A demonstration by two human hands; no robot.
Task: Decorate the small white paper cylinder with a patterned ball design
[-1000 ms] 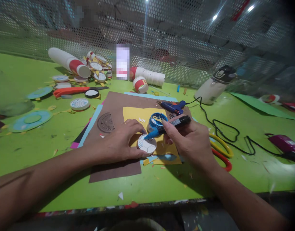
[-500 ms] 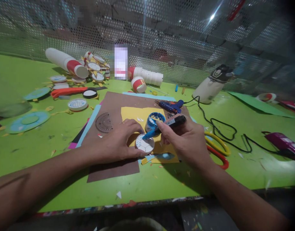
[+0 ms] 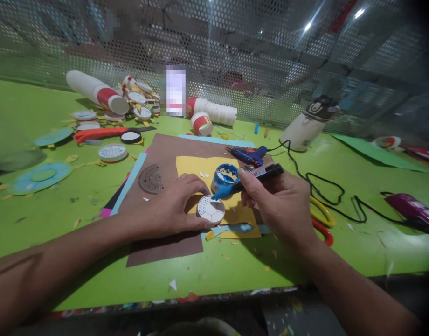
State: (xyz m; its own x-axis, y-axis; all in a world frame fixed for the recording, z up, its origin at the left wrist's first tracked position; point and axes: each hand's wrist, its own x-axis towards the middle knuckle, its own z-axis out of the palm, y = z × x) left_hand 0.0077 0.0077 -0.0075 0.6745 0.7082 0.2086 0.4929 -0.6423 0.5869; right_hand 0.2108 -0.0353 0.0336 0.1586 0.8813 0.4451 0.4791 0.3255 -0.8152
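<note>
left fingers (image 3: 200, 223) hold white disc (image 3: 210, 215) | right fingers (image 3: 252, 184) grip pen (image 3: 237, 187) over disc | blue dots (image 3: 203, 209) on disc's left, rest plain

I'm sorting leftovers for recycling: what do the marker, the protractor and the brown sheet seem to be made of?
Marker: probably hard plastic, smooth, its black end slightly glossy.
Protractor: likely clear plastic, as brown shows through between its dark markings.
Brown sheet: matte paper or thin card, by its flat, dull face and cut edges; I can't tell which.

Head-worn view, forward and down
</note>
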